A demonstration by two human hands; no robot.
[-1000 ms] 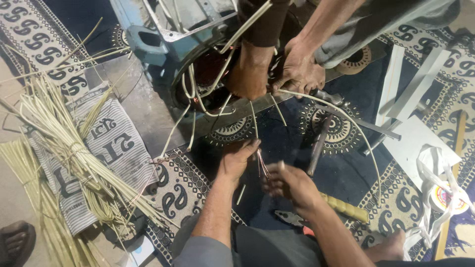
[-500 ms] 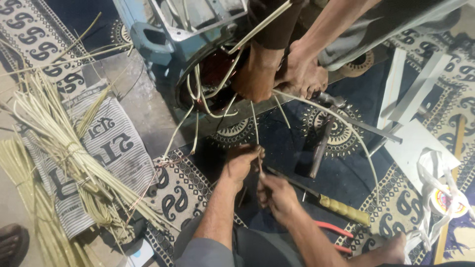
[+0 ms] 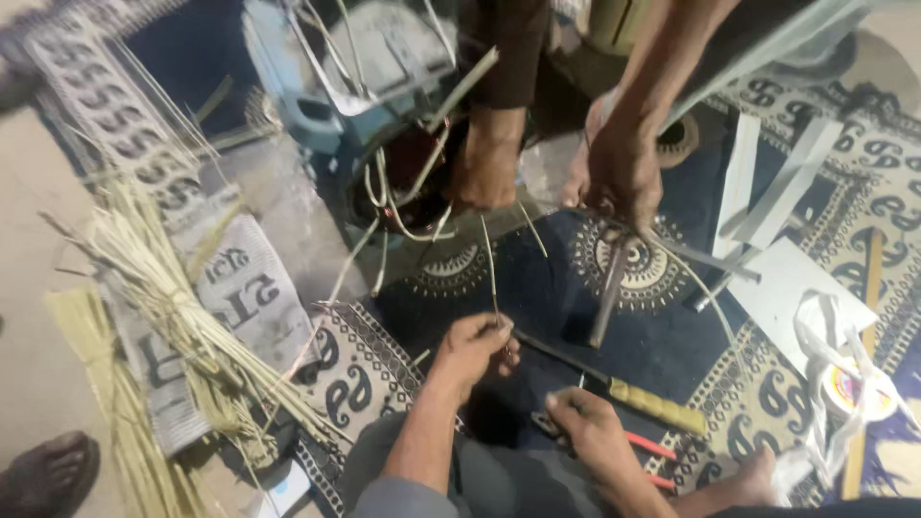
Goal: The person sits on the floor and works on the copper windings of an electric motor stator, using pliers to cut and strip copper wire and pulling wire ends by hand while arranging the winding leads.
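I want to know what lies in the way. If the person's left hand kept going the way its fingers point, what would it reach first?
Probably the long blade of the yellow-handled tool, lying just beyond the left hand on the mat; depth is unclear.

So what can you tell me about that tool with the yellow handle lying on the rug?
The yellow-handled tool looks like a knife or file: a dark, narrow metal shaft ending in a ribbed yellow grip. It lies flat and diagonal on the dark blue patterned rug, grip toward the lower right. Its dark tip reaches the left hand; the right hand sits just below it, whether touching is unclear.
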